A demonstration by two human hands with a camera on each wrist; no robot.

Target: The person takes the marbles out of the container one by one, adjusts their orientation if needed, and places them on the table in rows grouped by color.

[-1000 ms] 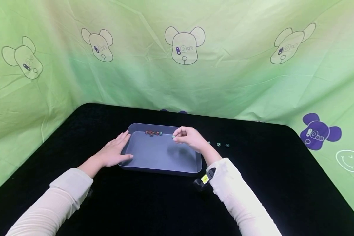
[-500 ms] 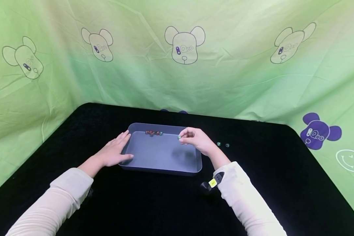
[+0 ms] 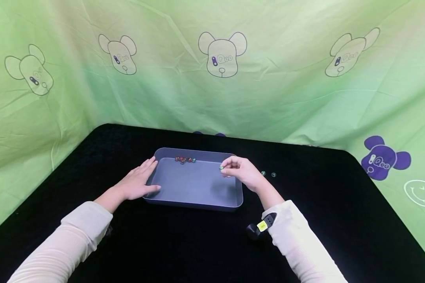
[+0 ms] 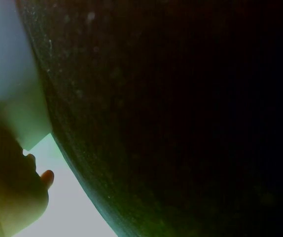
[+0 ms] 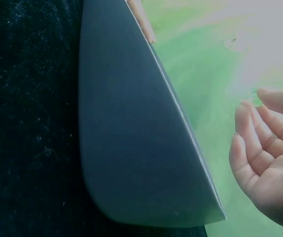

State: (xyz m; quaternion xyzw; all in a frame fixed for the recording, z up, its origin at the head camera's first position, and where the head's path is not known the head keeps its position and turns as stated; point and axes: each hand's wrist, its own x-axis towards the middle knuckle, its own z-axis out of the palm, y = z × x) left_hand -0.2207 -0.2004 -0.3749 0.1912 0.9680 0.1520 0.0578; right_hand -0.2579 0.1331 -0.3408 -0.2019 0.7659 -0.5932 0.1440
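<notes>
A shallow grey-blue tray (image 3: 194, 188) lies on the black table. My left hand (image 3: 136, 182) rests on its left rim, fingers straight and thumb over the inside. Above the tray's right side, my right hand (image 3: 241, 171) pinches a small green glass marble (image 3: 221, 168) between thumb and fingertips. Several red marbles (image 3: 182, 159) sit along the inner far wall, with a green marble (image 3: 193, 160) at their right end. In the right wrist view the right hand (image 5: 269, 158) is raised beyond the tray's side wall (image 5: 126, 128). The left wrist view is mostly dark.
Two greenish marbles (image 3: 273, 174) lie on the black tabletop (image 3: 322, 204) to the right of the tray, one partly behind the right wrist. A green printed curtain (image 3: 163, 98) hangs around the table's far and side edges.
My right hand has drifted rightward across the tray and slightly toward me, still pinching the green marble. The left hand stays on the rim, and the marbles in the tray have not moved.
</notes>
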